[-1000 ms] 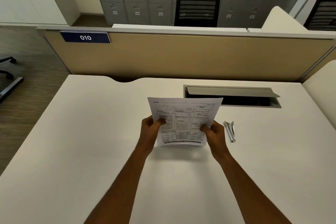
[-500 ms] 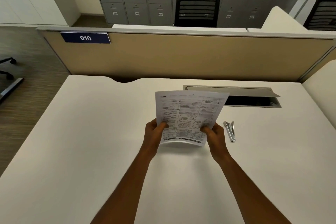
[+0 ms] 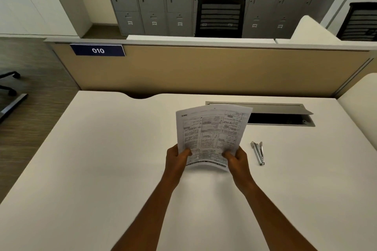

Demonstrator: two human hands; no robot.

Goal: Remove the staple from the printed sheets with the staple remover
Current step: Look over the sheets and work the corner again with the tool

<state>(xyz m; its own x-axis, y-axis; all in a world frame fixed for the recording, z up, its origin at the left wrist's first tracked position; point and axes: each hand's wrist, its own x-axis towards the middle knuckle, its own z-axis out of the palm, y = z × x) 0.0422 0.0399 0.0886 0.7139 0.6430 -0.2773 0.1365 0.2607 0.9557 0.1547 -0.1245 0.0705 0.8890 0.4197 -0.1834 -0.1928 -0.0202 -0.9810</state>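
**Both hands pinching the printed sheets above the desk**

I am holding the printed sheets [image 3: 210, 134] up off the white desk [image 3: 102, 169] with both hands, gripping them at their near edge. My left hand [image 3: 176, 159] is pinching the lower left corner, thumb pressed onto the printed face and the other fingers curled behind the paper where I cannot see them. My right hand [image 3: 237, 161] is pinching the lower right corner the same way, thumb on top, fingers hidden behind. The pages are tilting away from me and bowing slightly, their far edge fanning a little so a second sheet is peeking out at the top. I cannot make out the staple itself.

The metal staple remover [image 3: 259, 153] is lying flat on the desk just to the right of my right hand, apart from it and untouched. Beyond the sheets, the cable tray [image 3: 281, 116] set into the desk is standing open, its grey flap raised, partly covered by the paper's top right corner. A tan partition [image 3: 204, 71] with a blue "010" plate [image 3: 98, 50] is closing off the desk's far side.
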